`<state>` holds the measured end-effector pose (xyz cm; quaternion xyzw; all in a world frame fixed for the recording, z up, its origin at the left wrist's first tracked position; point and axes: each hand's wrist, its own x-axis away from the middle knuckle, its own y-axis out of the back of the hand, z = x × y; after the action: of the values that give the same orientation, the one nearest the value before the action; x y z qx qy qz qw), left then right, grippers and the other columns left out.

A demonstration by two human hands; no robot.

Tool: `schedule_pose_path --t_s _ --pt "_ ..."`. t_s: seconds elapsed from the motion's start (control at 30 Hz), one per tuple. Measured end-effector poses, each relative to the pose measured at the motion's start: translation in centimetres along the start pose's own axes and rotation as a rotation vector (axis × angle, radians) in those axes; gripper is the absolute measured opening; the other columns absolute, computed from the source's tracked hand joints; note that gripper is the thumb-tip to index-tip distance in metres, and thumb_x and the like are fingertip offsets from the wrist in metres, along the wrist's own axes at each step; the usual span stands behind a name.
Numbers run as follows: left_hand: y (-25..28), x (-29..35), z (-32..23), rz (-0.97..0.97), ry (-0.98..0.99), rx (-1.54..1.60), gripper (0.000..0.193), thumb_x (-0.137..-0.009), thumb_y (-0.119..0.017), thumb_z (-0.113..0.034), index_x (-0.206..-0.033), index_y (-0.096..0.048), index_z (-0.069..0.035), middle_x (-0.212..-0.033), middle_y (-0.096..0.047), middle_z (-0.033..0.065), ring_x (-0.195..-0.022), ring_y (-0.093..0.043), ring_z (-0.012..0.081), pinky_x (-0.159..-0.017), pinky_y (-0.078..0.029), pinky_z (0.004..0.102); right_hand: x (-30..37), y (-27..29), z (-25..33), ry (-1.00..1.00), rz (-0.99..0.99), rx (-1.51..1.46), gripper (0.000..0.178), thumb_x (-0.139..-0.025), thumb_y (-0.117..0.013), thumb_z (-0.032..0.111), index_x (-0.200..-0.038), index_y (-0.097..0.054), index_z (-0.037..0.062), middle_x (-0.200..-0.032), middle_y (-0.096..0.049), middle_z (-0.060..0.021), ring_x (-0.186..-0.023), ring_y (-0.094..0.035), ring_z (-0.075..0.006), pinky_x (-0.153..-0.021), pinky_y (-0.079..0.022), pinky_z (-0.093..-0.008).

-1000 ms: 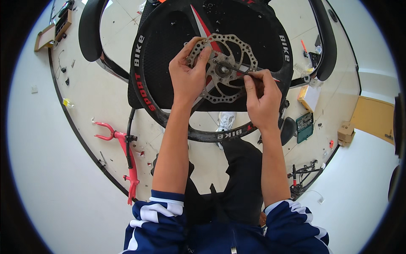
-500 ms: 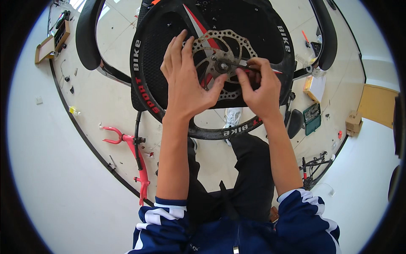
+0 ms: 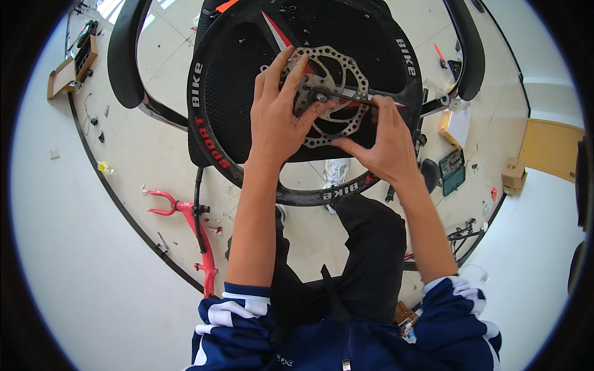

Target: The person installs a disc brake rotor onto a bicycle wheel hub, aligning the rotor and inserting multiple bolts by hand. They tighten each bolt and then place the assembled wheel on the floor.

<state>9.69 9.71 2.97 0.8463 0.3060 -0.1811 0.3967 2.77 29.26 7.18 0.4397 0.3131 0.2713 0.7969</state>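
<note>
At the left, on the floor, lies a pink bike frame (image 3: 208, 256); nearer the middle, a black wheel (image 3: 297, 196) rests flat across a black chair seat (image 3: 232, 93), with a perforated brake rotor (image 3: 362, 89) at its centre.

The left hand (image 3: 275, 123) has its fingers and thumb spread; half a second ago the fingertips were beside the rotor's upper left edge, and now they reach over it, while the thumb has moved up close to the axle (image 3: 321, 98); whether the hand presses on anything there is unclear.

Across the rotor runs a thin dark rod (image 3: 349, 99), its left end beside the axle and its right end at the right hand (image 3: 393, 142); that hand earlier had thumb and fingers together at the rod, but now its thumb points away, down by the rotor's lower edge, while the curled fingers remain near the rod's end; whether they grip it cannot be told.

The change seems to be one of hold rather than place; the rod appears less firmly pinched by the right hand, and the work stays centred on the rotor.
</note>
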Motion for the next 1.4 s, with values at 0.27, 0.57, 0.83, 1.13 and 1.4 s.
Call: schedule_pose_path --t_s 0.27,0.57,0.83,1.13,1.4 --pt "-0.4 0.3 0.6 -0.019 -0.047 -0.069 0.069 -0.075 -0.083 -0.024 -0.138 -0.059 -0.007 -0.147 -0.049 0.0104 -0.110 -0.056 0.0318 -0.086 -0.054 0.0398 -3.1 2.5 -1.3 0.230 0.447 0.502 0.079 -0.074 -0.073 0.068 -0.098 -0.051 -0.0040 -0.078 -0.066 -0.0165 -0.068 -0.071 -0.0320 -0.060 -0.056 -0.0355" --pt "-1.4 0.4 1.0 -0.039 -0.054 -0.005 0.066 -0.079 -0.081 -0.022 -0.138 -0.059 -0.006 -0.146 -0.050 0.0114 -0.110 -0.055 0.0321 -0.089 -0.052 0.0407 -3.7 1.7 -2.9 0.396 0.307 0.571 0.076 -0.078 -0.065 0.073 -0.080 -0.055 -0.0018 -0.062 -0.061 -0.0131 -0.055 -0.067 -0.0285 -0.050 -0.053 -0.0319" --pt "-1.7 0.7 1.2 -0.076 -0.068 -0.003 0.063 -0.078 -0.081 -0.023 -0.135 -0.061 -0.004 -0.144 -0.051 0.0125 -0.108 -0.054 0.0332 -0.088 -0.051 0.0417 -3.1 1.1 -2.9 0.364 0.316 0.448 0.071 -0.080 -0.069 0.065 -0.086 -0.054 -0.0038 -0.063 -0.062 -0.0155 -0.057 -0.067 -0.0315 -0.053 -0.053 -0.0344" --pt "-1.6 0.6 1.3 -0.064 -0.080 -0.034 0.062 -0.082 -0.081 -0.027 -0.138 -0.061 -0.009 -0.145 -0.051 0.0125 -0.111 -0.054 0.0303 -0.094 -0.049 0.0405 -2.6 0.5 -2.9 0.367 0.322 0.307 0.067 -0.078 -0.077 0.057 -0.089 -0.053 -0.0049 -0.054 -0.058 -0.0138 -0.051 -0.063 -0.0319 -0.048 -0.050 -0.0343" --pt "-1.7 0.6 1.1 -0.055 -0.073 -0.051 0.062 -0.082 -0.080 -0.026 -0.139 -0.061 -0.010 -0.145 -0.051 0.0121 -0.111 -0.054 0.0308 -0.094 -0.048 0.0408 -1.8 -0.3 -3.5 0.326 0.280 0.285 0.068 -0.077 -0.079 0.056 -0.090 -0.052 -0.0054 -0.052 -0.057 -0.0128 -0.049 -0.063 -0.0320 -0.046 -0.049 -0.0340"
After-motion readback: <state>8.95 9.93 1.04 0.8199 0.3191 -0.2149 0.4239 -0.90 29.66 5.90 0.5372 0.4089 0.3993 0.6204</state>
